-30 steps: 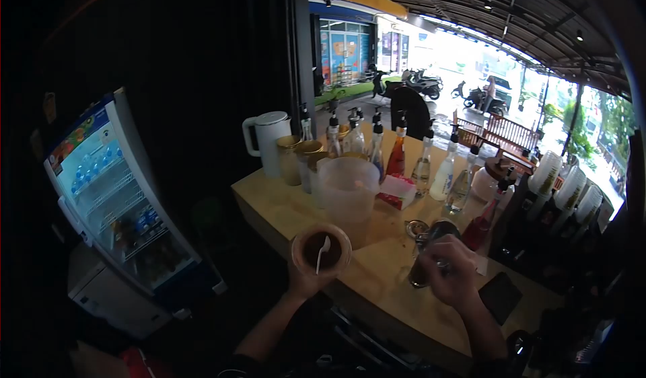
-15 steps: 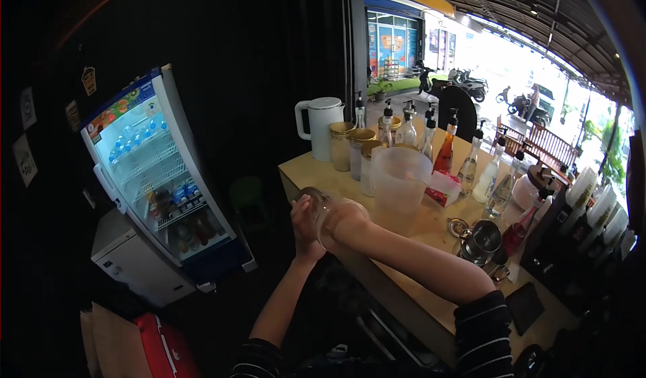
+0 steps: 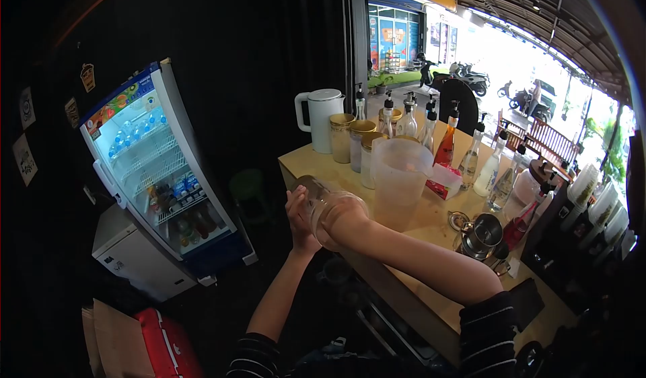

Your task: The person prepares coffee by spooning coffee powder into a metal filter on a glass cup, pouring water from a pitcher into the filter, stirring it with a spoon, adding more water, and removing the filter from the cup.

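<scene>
A clear jar [image 3: 316, 206] is tilted on its side near the front edge of the wooden counter [image 3: 431, 280]. My left hand [image 3: 301, 222] is wrapped round its base end. Through the jar's wide mouth reaches my right hand [image 3: 344, 218]; its fingers are inside and hidden, so what they hold does not show. Just behind the jar stands a large frosted pitcher [image 3: 398, 176]. A metal cup [image 3: 484, 233] is on the counter to the right, beyond my right forearm.
A white kettle [image 3: 326, 119], lidded jars [image 3: 342, 139] and several pump bottles [image 3: 471, 153] line the counter's back. Stacked cups [image 3: 585, 183] are at the right. A glass-door fridge [image 3: 161, 169] stands left, with a red box [image 3: 161, 344] below.
My right hand has left the metal cup and gone into the jar's mouth. The jar, upright earlier, is now tilted over in my left hand. The view has swung left.
</scene>
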`<state>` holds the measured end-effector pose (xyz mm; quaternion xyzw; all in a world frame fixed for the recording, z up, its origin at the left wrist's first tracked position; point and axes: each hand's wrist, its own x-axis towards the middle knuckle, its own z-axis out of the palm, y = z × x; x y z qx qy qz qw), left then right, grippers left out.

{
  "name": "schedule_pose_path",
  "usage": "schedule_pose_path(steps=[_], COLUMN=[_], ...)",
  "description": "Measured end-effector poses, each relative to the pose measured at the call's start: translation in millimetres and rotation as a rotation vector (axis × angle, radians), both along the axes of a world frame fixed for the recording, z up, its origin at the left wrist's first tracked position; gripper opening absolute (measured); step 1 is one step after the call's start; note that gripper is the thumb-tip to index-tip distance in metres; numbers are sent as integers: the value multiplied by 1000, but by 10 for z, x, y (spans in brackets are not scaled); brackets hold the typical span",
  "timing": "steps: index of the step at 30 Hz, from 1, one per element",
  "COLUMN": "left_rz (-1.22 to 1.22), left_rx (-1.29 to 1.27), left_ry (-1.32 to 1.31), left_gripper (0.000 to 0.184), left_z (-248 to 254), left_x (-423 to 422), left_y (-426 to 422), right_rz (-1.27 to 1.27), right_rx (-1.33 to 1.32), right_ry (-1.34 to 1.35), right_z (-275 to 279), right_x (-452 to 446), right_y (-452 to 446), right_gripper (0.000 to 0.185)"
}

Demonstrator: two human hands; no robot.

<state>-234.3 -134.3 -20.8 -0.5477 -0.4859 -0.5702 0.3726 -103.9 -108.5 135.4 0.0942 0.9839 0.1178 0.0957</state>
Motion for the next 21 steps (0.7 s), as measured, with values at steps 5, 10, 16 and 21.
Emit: schedule_pose_path(steps=[5,10,16,21], left_rz=[-24,-7,-6,111], left_rx=[6,-5,0,-69], left_ry=[2,26,25,24], left_gripper=[80,80,83,86], left_z=[-11,2,-12,-23], left_x=[-18,-30,-41,-51], left_y=[1,-31,-15,-39], right_rz=[97,120,187,89], right_rx=[-50,-48,-47,-182], right_ry=[192,217,284,511], right_z=[-214,-156,-208,-239], right_x=[-49,-6,33,31], right_y=[123,68,93,60], right_gripper=[25,24,22,23])
